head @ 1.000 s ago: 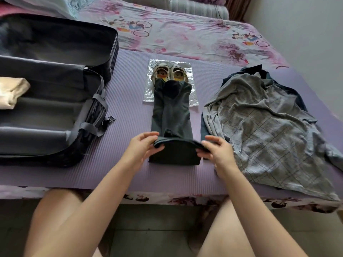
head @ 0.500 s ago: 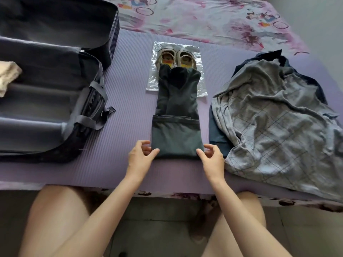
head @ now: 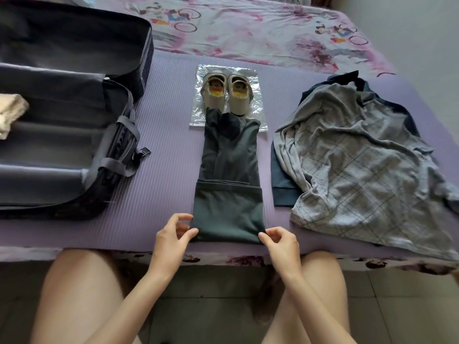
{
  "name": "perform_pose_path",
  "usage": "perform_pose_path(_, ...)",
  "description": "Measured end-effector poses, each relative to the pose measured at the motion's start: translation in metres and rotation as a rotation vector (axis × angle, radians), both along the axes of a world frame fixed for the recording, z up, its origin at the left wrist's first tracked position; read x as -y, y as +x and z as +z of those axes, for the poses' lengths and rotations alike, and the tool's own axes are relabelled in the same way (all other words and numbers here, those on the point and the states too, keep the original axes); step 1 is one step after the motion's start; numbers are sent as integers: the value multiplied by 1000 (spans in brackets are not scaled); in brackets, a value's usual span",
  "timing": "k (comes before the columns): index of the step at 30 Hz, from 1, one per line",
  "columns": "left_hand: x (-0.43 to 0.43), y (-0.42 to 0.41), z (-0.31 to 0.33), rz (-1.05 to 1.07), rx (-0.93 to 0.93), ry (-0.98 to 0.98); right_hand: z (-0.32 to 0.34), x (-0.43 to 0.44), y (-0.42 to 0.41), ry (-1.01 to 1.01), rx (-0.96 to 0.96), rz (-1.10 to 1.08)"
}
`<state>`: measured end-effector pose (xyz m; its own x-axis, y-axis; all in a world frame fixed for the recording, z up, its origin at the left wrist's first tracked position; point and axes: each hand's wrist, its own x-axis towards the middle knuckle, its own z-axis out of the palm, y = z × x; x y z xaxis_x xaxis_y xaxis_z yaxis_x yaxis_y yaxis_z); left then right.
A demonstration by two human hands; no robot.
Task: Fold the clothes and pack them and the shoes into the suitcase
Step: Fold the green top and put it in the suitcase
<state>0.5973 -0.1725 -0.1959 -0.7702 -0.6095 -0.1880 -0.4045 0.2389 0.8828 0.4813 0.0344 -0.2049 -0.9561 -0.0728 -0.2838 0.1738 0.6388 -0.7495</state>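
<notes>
A dark grey-green garment (head: 229, 165), folded into a long strip, lies on the purple mat (head: 161, 135), its near end doubled over. My left hand (head: 172, 235) pinches the near-left corner of the fold and my right hand (head: 282, 240) pinches the near-right corner. The strip's far end overlaps a pair of beige shoes (head: 226, 95) on a clear plastic bag (head: 257, 115). An open dark suitcase (head: 74, 150) lies at the left with a cream garment (head: 11, 112) inside. At the right a grey checked shirt (head: 352, 170) is heaped over a navy garment (head: 283, 187).
The mat covers the near part of a bed with a pink patterned sheet (head: 260, 36). The bed's front edge runs just below my hands, with my knees and a tiled floor (head: 218, 306) under it. A wall (head: 409, 33) stands at the right.
The near end of the dark garment, held raised a second ago, now lies flat as a fold. Both hands have drawn back from the fold's top edge to its near corners.
</notes>
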Motion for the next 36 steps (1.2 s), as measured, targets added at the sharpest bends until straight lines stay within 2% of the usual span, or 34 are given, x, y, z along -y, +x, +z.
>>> perform_pose_path(4, -8, 13, -9, 3, -1, -55, -7, -2, 17, -26, 12, 6)
perform_pose_path(7, -5, 13, -14, -57, -41, -250, -7, -6, 22, 37, -248, 90)
perform_pose_path(9, -1, 7, -16, -178, -76, -383, -4, -6, 18, 67, -459, 261)
perform_pose_path(11, 4, -3, -16, -351, -95, -487, -2, -3, 7, 129, -562, 522)
perform_pose_path(14, 14, -23, -16, -626, 44, -644, -6, 3, -7, 316, -548, 875)
perform_pose_path(16, 22, -30, -19, -759, 186, -750, -16, 0, -15, 435, -499, 990)
perform_pose_path(18, 26, -29, -25, -810, 239, -807, -26, -8, -19, 457, -505, 1002)
perform_pose_path(21, 26, -20, -33, -781, 205, -816, -33, -15, -17, 354, -528, 960)
perform_pose_path(25, 28, -9, -41, -697, 7, -837, -34, -18, -21, 273, -582, 928)
perform_pose_path(31, 27, 2, -42, -660, -140, -900, -32, -22, -23, 212, -645, 907)
perform_pose_path(36, 30, 0, -28, -547, -323, -822, -15, -20, -20, 41, -654, 775)
